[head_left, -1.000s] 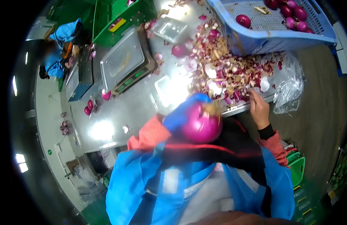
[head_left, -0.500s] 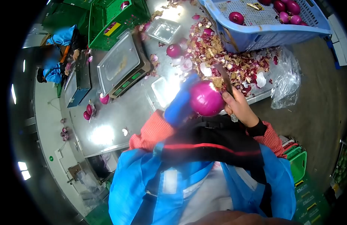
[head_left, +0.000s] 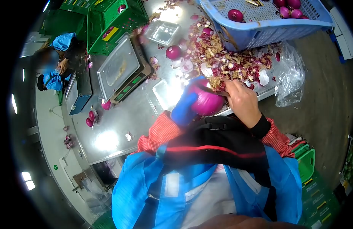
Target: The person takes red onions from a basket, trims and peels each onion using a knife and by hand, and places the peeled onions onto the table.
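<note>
A large red onion (head_left: 209, 102) is held in front of my chest, above the table edge. My left hand (head_left: 183, 108), in a blue glove, wraps around its left side. My right hand (head_left: 243, 100), bare, grips a knife (head_left: 222, 93) whose blade lies against the onion's upper right near the dry root tuft; most of the handle is hidden by my fingers. Just beyond lies a heap of onion skins and roots (head_left: 237, 68). Another red onion (head_left: 173, 52) rests on the metal table (head_left: 121, 131), left of the heap.
A blue basket (head_left: 245, 27) with several onions stands at the back right. On the left are a scale with a tray (head_left: 117, 66), a green crate (head_left: 93, 44) and a clear plastic box (head_left: 163, 32). A plastic bag (head_left: 292, 78) hangs off the right edge. Another person (head_left: 64, 57) works farther left.
My right hand has turned over, palm now down, and the knife, upright before, now meets the onion. The onion has shifted slightly left and tilted, its root end facing more upward.
</note>
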`<act>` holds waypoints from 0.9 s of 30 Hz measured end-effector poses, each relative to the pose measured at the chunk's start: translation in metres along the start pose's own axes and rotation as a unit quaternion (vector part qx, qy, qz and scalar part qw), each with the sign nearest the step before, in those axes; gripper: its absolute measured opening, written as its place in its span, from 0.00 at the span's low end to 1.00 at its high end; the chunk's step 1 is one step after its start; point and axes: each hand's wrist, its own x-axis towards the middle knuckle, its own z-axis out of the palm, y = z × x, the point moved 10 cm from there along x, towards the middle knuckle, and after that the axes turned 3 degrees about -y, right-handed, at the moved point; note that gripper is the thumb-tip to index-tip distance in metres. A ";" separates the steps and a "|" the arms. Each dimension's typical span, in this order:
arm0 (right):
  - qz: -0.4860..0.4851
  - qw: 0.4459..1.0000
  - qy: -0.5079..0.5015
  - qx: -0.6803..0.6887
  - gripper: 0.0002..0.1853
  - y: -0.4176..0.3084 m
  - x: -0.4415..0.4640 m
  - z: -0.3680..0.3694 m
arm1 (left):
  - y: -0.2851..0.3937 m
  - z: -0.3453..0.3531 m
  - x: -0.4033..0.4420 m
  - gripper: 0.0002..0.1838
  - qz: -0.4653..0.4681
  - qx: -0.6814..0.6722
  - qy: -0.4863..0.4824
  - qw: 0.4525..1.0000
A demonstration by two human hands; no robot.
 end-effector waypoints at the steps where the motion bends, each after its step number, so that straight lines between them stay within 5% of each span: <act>1: 0.008 1.000 -0.003 -0.002 0.17 0.008 -0.002 0.004 | 0.000 0.006 0.000 0.40 -0.007 -0.035 -0.022 0.999; 4: 0.121 0.992 -0.015 0.019 0.19 0.081 -0.028 0.029 | 0.010 0.020 0.000 0.43 -0.002 -0.097 -0.065 0.993; 8: 0.099 0.989 0.036 0.102 0.17 0.059 -0.019 0.010 | 0.012 0.004 -0.004 0.45 0.002 -0.104 0.002 0.995; 10: 0.101 0.987 0.029 0.126 0.15 0.052 -0.012 0.022 | 0.015 -0.015 -0.003 0.42 0.038 -0.050 0.044 0.997; 12: 0.091 0.986 0.010 0.139 0.14 0.042 -0.007 0.026 | 0.032 -0.045 -0.011 0.40 0.079 0.165 0.068 0.981; 16: 0.071 0.986 -0.019 0.147 0.13 0.037 -0.015 0.047 | 0.075 -0.104 -0.052 0.46 0.066 0.456 0.252 0.851; 17: 0.077 0.985 -0.041 0.148 0.13 0.034 -0.016 0.051 | 0.097 -0.104 -0.063 0.49 0.058 0.620 0.313 0.717; 21: 0.053 0.982 -0.076 0.163 0.11 0.011 -0.005 0.062 | 0.093 -0.166 -0.078 0.50 -0.082 0.712 0.399 0.572; 24: 0.035 0.980 -0.107 0.167 0.10 -0.001 0.004 0.073 | 0.085 -0.172 -0.086 0.43 -0.061 0.695 0.389 0.602; 27: 0.030 0.976 -0.142 0.161 0.10 -0.005 0.008 0.084 | 0.051 -0.229 -0.141 0.35 0.150 0.567 0.488 0.647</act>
